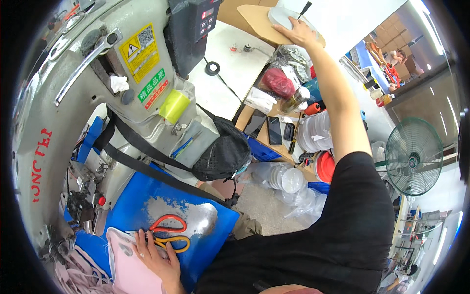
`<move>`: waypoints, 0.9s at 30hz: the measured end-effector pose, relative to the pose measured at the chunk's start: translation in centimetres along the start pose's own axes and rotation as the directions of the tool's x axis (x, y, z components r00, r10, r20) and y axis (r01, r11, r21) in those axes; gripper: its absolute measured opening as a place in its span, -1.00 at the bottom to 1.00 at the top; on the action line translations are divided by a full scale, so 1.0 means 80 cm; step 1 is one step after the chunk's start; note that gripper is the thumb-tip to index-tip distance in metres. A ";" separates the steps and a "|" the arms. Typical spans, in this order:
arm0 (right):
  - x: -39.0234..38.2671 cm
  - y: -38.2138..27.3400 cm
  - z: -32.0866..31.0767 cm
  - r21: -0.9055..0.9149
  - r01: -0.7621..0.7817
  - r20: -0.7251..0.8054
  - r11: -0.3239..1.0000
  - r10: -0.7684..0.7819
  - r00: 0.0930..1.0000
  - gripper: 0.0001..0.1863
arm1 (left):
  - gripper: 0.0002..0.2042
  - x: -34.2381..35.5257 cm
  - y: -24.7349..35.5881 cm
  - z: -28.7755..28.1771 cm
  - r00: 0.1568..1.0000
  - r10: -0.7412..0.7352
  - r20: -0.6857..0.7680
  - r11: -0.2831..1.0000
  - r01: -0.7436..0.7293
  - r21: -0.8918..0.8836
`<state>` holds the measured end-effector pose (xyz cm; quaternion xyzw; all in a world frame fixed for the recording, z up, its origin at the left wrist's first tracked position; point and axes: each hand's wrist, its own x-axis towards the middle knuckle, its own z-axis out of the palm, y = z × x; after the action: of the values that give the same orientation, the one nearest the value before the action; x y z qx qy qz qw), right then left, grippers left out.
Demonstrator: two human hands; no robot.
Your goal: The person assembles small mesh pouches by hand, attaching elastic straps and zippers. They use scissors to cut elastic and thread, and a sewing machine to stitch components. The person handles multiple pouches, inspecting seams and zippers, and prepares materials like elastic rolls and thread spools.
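My left hand (159,264) lies flat on a pink piece of fabric (127,269) with a white edge, its fingers stretched out. Partly beside and under those fingers is a pair of scissors (184,226) with one red-orange and one yellow handle loop; the blades are hidden. My right arm reaches far up and out. At its end, my right hand (302,36) rests with fingers apart on a round translucent disc (277,17), which sits on a piece of brown cardboard (254,20). A thin black-handled tool (306,8) stands at the disc's edge.
A large grey sewing machine (36,122) fills the left, over a worn blue work surface (132,201). A black mesh bag (227,152) hangs beside it. Phones (274,131), a glass jar (293,100) and thread spools (313,132) crowd a shelf. A green fan (413,157) stands right.
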<state>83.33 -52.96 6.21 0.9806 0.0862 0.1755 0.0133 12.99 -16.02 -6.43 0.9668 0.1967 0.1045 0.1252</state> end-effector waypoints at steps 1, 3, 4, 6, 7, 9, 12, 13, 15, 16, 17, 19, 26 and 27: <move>0.003 0.006 0.002 0.021 0.011 0.047 1.000 -0.012 0.999 0.24 | -0.45 -0.001 -0.001 -0.003 1.000 0.006 -0.006 1.000 -0.006 -0.002; 0.025 0.013 -0.004 0.062 0.041 0.129 0.997 -0.049 0.990 0.24 | -0.46 0.002 0.003 -0.001 1.000 0.008 -0.029 1.000 -0.009 -0.014; 0.026 0.012 -0.007 0.063 0.049 0.150 0.997 -0.058 0.987 0.26 | -0.46 0.003 0.004 0.000 0.999 0.009 -0.045 1.000 -0.009 -0.017; 0.022 0.033 0.005 0.016 0.063 0.107 0.998 -0.065 0.992 0.27 | -0.46 0.004 0.003 0.002 0.999 0.013 -0.044 0.999 -0.015 -0.030; 0.024 0.032 0.000 -0.001 0.079 0.083 0.997 -0.079 0.993 0.27 | -0.45 0.002 0.002 0.002 0.999 0.006 -0.050 0.999 -0.007 -0.032; 0.017 0.042 -0.012 0.016 0.148 0.121 0.989 -0.149 0.982 0.21 | -0.45 0.001 0.003 0.001 0.999 -0.008 -0.050 0.999 0.006 -0.050; 0.011 0.053 -0.025 0.110 0.148 0.035 0.983 -0.153 0.988 0.15 | -0.45 -0.001 0.000 0.005 0.998 -0.002 -0.063 0.998 -0.002 -0.063; 0.009 0.058 -0.027 0.193 0.139 -0.080 0.971 -0.125 0.989 0.09 | -0.45 -0.001 0.000 0.006 0.998 0.004 -0.069 0.998 -0.009 -0.066; 0.009 0.063 -0.027 0.353 0.148 -0.298 0.924 -0.039 0.954 0.00 | -0.45 -0.001 -0.001 0.005 0.998 0.004 -0.070 0.998 -0.008 -0.060; 0.012 0.058 -0.032 0.350 0.162 -0.404 0.923 -0.007 0.915 -0.05 | -0.45 -0.003 0.000 0.004 0.998 -0.001 -0.066 0.999 -0.002 -0.054; 0.022 0.052 -0.042 0.347 0.176 -0.504 0.921 0.025 0.863 -0.10 | -0.45 -0.005 0.001 0.004 0.998 -0.005 -0.068 0.999 0.002 -0.048; 0.048 0.060 -0.042 0.306 0.209 -0.570 0.929 0.003 0.821 -0.17 | -0.45 -0.006 0.000 0.002 0.998 -0.002 -0.069 0.999 -0.001 -0.037; 0.098 0.137 0.011 0.137 0.223 -0.288 0.965 -0.177 0.941 -0.45 | -0.46 0.006 0.007 0.008 0.999 0.014 -0.052 0.997 -0.017 -0.069; 0.087 0.105 0.012 0.092 0.212 -0.338 0.973 -0.170 0.926 -0.40 | -0.46 0.003 0.009 0.005 0.999 -0.004 -0.053 0.999 0.001 -0.053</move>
<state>91.47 -60.06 8.19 0.9235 0.1933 0.3280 -0.0464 13.54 -16.62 -6.60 0.9598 0.1983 0.1352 0.1455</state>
